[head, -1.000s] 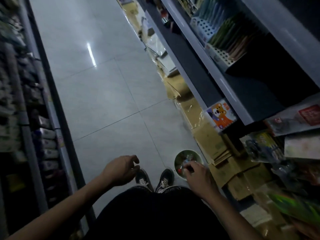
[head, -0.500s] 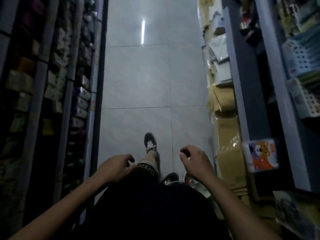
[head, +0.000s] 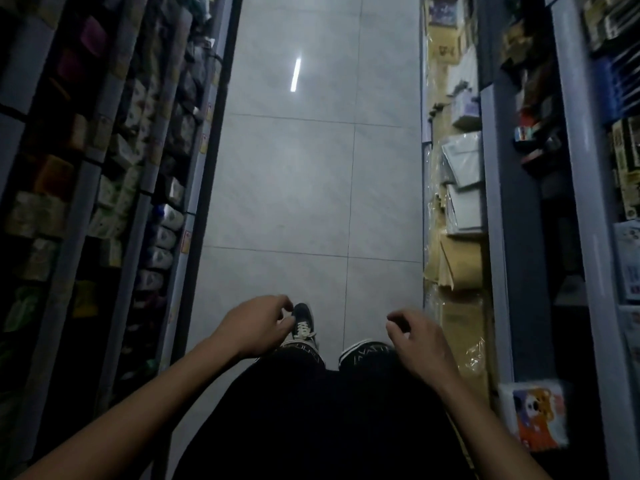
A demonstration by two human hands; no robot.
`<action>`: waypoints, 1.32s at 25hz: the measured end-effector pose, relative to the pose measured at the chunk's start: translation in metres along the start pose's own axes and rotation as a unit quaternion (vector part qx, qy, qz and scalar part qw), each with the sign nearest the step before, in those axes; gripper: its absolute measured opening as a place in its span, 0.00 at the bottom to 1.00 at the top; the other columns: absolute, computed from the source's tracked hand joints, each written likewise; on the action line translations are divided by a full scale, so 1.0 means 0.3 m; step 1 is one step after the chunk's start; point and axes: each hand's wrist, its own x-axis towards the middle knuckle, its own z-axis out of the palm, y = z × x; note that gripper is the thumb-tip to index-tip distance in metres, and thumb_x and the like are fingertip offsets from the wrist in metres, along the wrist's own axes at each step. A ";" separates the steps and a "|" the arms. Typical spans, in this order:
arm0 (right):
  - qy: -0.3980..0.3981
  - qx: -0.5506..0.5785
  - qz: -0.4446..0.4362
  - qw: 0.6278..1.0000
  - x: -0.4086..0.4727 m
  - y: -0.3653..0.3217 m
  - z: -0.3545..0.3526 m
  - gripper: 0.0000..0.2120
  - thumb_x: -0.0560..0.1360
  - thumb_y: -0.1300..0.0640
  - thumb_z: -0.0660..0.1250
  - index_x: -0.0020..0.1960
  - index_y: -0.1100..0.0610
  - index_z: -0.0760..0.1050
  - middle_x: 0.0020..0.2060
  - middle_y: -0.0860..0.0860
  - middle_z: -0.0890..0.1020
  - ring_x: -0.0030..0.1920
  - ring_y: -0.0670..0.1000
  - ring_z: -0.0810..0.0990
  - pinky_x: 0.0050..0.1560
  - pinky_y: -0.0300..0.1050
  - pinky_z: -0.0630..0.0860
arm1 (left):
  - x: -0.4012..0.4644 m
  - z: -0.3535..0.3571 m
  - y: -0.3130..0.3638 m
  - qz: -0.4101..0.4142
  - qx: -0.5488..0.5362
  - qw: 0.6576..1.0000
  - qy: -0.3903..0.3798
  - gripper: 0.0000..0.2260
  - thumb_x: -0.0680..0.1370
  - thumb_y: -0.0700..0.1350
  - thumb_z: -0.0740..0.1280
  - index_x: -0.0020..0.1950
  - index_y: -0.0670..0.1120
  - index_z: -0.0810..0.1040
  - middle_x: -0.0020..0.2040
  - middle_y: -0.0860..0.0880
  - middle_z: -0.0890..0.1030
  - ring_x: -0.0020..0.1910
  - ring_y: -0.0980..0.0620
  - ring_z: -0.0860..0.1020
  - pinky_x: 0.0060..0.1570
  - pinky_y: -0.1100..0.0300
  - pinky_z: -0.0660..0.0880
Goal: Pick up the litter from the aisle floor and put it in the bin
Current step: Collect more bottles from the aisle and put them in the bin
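Your aisle floor (head: 311, 188) is pale grey glossy tile with thin dark joints, running from 6 o'clock up to 12 o'clock between the two shelf rows. A bright strip of lamp glare sits on it toward 12 o'clock. No litter or bin can be made out here.

Aisle floor (head: 311, 188): pale grey tiles with thin grout lines, running toward 12 o'clock and reflecting a ceiling light strip (head: 295, 75). A dark sneaker (head: 303, 322) with white laces is standing on it at 6 o'clock. Shelving units are bordering it at 9 o'clock (head: 194, 209) and 3 o'clock (head: 498, 237); brown paper packs (head: 460, 271) are lying along the 3 o'clock edge.
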 end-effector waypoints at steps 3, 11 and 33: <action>0.010 0.033 0.053 0.998 0.054 0.027 -0.087 0.05 0.80 0.51 0.67 0.55 0.47 0.80 0.49 0.43 0.82 0.48 0.43 0.80 0.47 0.42 0.78 | 0.181 -0.161 0.100 0.039 0.034 0.999 0.001 0.18 0.80 0.59 0.59 0.67 0.54 0.76 0.58 0.54 0.83 0.55 0.51 0.80 0.54 0.52 0.78; 0.014 0.083 0.083 0.993 0.518 0.024 -0.426 0.06 0.80 0.50 0.66 0.54 0.46 0.80 0.49 0.42 0.82 0.48 0.41 0.80 0.49 0.44 0.78 | 0.679 -0.490 0.348 0.025 0.050 0.998 0.008 0.18 0.81 0.59 0.60 0.67 0.54 0.76 0.58 0.54 0.83 0.53 0.51 0.81 0.53 0.52 0.79; -0.028 0.032 -0.008 0.999 1.988 -0.826 -1.060 0.06 0.80 0.50 0.67 0.54 0.47 0.81 0.48 0.42 0.83 0.50 0.41 0.80 0.52 0.43 0.78 | 1.666 -1.654 0.236 -0.071 -0.082 0.993 0.037 0.17 0.80 0.56 0.62 0.65 0.52 0.78 0.55 0.53 0.84 0.51 0.53 0.81 0.54 0.52 0.79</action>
